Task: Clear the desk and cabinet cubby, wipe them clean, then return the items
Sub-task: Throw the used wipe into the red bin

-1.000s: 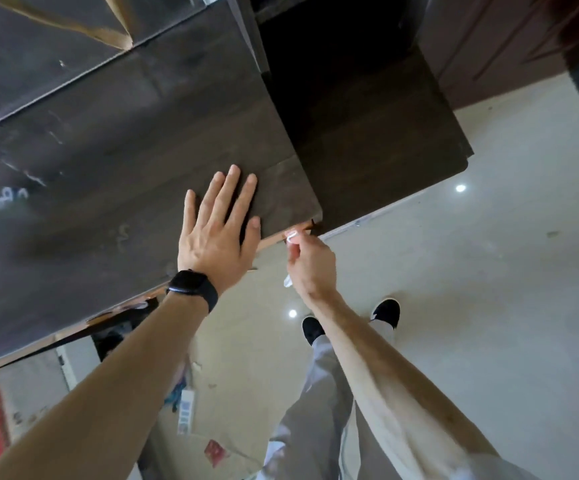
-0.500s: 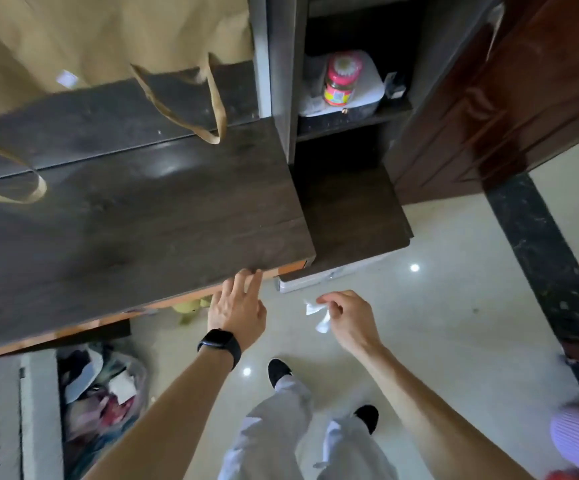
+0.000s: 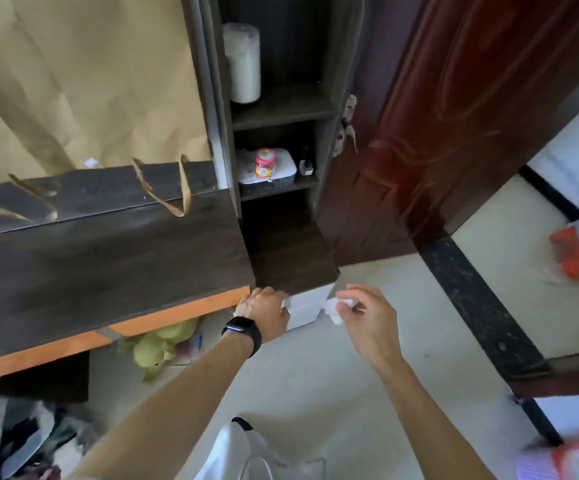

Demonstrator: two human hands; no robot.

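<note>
The dark wooden desk [image 3: 108,265] with an orange front edge runs across the left. Beside it on the right is the cabinet cubby [image 3: 290,261], whose dark floor is bare. My left hand [image 3: 264,311], with a black watch on the wrist, is curled knuckles-up at the front corner where the desk meets the cubby. Its fingertips are hidden. My right hand [image 3: 367,315] hovers just right of the cubby's front and pinches a crumpled white tissue [image 3: 333,306]. On the shelf above the cubby are a red-lidded jar [image 3: 265,162], a white box [image 3: 281,174] and a small dark bottle [image 3: 306,166].
A brown paper bag [image 3: 73,81] leans at the back of the desk, its handles hanging onto the top. A white cylinder [image 3: 243,64] stands on the top shelf. A red-brown door [image 3: 454,116] stands right of the cabinet. A yellow-green soft toy [image 3: 160,348] and a bag of rubbish [image 3: 21,441] lie on the floor.
The view has tilted up from the desk top to show the cabinet shelves. My left hand slid off the desk to its front corner. My right hand rose a little with the tissue.
</note>
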